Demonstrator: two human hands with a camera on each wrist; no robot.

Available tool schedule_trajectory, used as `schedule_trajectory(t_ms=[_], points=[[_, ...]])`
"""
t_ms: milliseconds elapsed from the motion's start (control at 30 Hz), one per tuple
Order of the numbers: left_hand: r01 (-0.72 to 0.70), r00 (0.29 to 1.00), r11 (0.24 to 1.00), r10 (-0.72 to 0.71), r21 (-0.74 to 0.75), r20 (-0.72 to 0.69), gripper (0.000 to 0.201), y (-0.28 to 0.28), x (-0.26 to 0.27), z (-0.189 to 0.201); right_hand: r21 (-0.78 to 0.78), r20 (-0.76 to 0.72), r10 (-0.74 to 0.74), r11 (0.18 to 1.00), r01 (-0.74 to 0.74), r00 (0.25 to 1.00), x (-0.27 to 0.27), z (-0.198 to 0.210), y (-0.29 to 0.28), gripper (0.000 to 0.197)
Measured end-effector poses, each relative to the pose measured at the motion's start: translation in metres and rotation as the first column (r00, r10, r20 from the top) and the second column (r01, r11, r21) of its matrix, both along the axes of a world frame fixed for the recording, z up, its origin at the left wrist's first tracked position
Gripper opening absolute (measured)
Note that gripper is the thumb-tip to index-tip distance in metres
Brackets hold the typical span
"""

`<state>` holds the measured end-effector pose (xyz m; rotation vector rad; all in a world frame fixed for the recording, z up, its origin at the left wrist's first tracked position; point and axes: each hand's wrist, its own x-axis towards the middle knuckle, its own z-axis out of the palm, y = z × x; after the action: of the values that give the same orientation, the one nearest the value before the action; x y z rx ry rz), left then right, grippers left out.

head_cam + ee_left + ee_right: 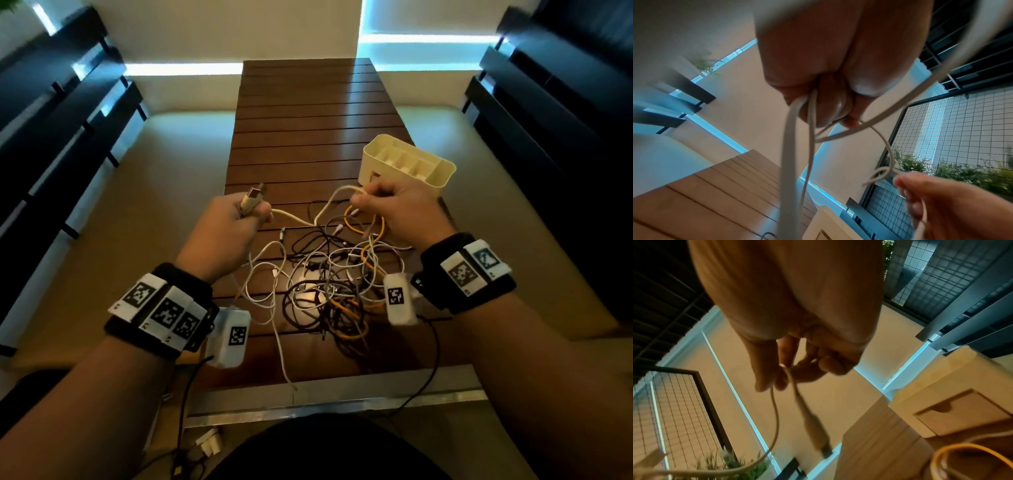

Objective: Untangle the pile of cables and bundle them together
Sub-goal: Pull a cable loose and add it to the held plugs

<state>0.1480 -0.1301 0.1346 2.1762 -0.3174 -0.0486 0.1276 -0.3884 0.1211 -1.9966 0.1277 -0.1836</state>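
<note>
A tangled pile of white, black and orange cables lies on the near half of the slatted wooden table. My left hand is raised over the table's left side and grips one white cable just behind its USB plug. In the left wrist view its curled fingers close round the white strands. The cable runs right to my right hand, which pinches a loop of it above the pile. In the right wrist view a cable end dangles from that pinch.
A cream organiser box with open compartments stands on the table just beyond my right hand. Dark slatted benches flank the table on both sides. An orange cable loop lies under my right hand. Small white pieces lie on the floor.
</note>
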Motion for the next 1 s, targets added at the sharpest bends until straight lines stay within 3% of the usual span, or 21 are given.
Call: schedule_trajectory(t_ms=[167,300,367,433,500,633,700,767,833,900,1000], points=[[0.152,0.976,0.987,-0.157,-0.046,-0.151,0.030,0.003,-0.005,-0.023,-0.202,-0.366,0.159,0.948,-0.245,0.917,-0.035,-0.032,0.014,0.020],[0.221,0.945,0.970,-0.239,-0.099,-0.226,0.032,-0.001,-0.008,-0.041,-0.364,-0.626,0.103,0.838,-0.406,0.773,-0.049,-0.039,0.007,0.032],[0.288,0.911,0.953,-0.304,-0.096,-0.280,0.033,-0.005,-0.010,-0.045,-0.441,-0.643,0.012,0.811,-0.384,0.765,-0.053,-0.037,-0.001,0.049],[0.365,0.856,0.926,-0.374,-0.095,-0.357,0.035,-0.010,-0.013,-0.047,-0.488,-0.590,-0.031,0.810,-0.325,0.807,-0.058,-0.030,-0.006,0.069],[0.418,0.805,0.900,-0.431,-0.126,-0.408,0.034,-0.015,-0.018,-0.047,-0.445,-0.526,0.057,0.831,-0.332,0.849,-0.064,-0.018,-0.005,0.077],[0.406,0.716,0.862,-0.507,-0.305,-0.480,0.032,-0.022,-0.025,-0.041,-0.322,-0.499,0.300,0.807,-0.496,0.813,-0.076,0.002,0.017,0.054],[0.386,0.627,0.813,-0.578,-0.437,-0.522,0.029,-0.022,-0.027,-0.037,-0.344,-0.467,0.332,0.785,-0.515,0.819,-0.078,0.003,0.029,0.029],[0.384,0.575,0.775,-0.626,-0.503,-0.526,0.027,-0.020,-0.028,-0.033,-0.288,-0.446,0.327,0.829,-0.479,0.833,-0.078,0.007,0.036,0.016],[0.363,0.620,0.793,-0.598,-0.490,-0.508,0.027,-0.017,-0.028,-0.032,-0.139,-0.489,0.345,0.876,-0.462,0.801,-0.079,0.012,0.041,0.018],[0.298,0.731,0.854,-0.492,-0.427,-0.473,0.028,-0.013,-0.025,-0.034,-0.028,-0.539,0.377,0.886,-0.463,0.753,-0.080,0.013,0.047,0.020],[0.133,0.857,0.910,-0.304,-0.392,-0.416,0.031,-0.003,-0.019,-0.035,0.017,-0.663,0.384,0.866,-0.500,0.643,-0.080,-0.005,0.057,0.022]])
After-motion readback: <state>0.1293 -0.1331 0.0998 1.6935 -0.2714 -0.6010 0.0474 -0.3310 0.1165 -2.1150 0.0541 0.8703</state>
